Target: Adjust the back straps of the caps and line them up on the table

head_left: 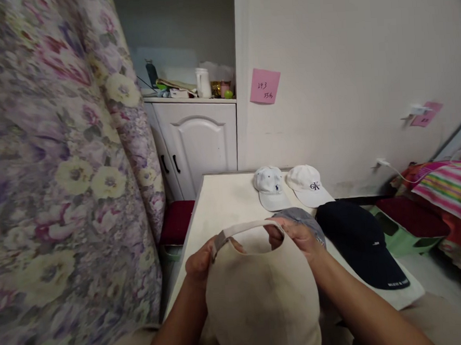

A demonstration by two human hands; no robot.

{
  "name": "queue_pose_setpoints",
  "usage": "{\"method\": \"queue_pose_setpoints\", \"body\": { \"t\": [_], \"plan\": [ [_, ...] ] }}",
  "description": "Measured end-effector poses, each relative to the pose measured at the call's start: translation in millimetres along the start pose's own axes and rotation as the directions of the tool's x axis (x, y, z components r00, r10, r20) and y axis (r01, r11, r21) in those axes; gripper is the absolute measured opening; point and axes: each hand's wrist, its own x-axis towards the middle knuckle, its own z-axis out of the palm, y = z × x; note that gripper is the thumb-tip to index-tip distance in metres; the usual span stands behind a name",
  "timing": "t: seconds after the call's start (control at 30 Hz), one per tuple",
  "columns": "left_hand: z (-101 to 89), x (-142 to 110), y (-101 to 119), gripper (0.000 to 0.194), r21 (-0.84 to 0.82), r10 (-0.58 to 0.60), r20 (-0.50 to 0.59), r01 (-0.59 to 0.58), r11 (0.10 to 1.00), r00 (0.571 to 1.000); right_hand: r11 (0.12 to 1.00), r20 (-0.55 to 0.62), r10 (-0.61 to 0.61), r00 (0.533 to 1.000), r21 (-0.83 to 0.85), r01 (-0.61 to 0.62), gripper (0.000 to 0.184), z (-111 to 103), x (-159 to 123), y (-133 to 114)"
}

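A beige baseball cap [262, 300] is held up in front of me, its back strap and opening pointing away over the table. My left hand [202, 260] grips the cap's left edge beside the strap's metal buckle. On the other side, my right hand [299, 236] is closed on the rim where the strap joins. Some fingertips of both hands show through the opening; the rest are hidden behind the cap. Just beyond my right hand lies a grey cap [301, 217], partly covered. A navy cap [355, 237] rests to the right of it.
On the white table [226, 199], a pale blue cap [269, 183] and a white cap [306, 183] sit at the far edge. Dark red stools [177, 222] stand at both sides. A floral curtain [70, 177] hangs at left. Behind are a white cabinet [203, 137] and a wall.
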Motion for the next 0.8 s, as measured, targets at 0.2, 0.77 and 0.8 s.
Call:
{"method": "queue_pose_setpoints", "body": {
  "t": [0.2, 0.77, 0.8],
  "plan": [
    [-4.3, 15, -14, 0.02, -0.188, 0.123, -0.146, -0.149, 0.971, 0.982, 0.998, -0.076, -0.037, 0.996, 0.045, 0.041, 0.028, -7, 13, 6],
    [-58.6, 21, -24, 0.058, -0.204, 0.116, -0.344, -0.195, 0.959, 0.932, 0.963, -0.209, -0.095, 0.973, 0.227, 0.143, 0.038, -37, 40, 28],
    [-60.6, 21, -23, 0.059, -0.208, 0.129, -0.347, -0.21, 0.955, 0.929, 0.961, -0.247, -0.09, 0.965, 0.231, 0.149, 0.039, -43, 41, 31]
  ]
}}
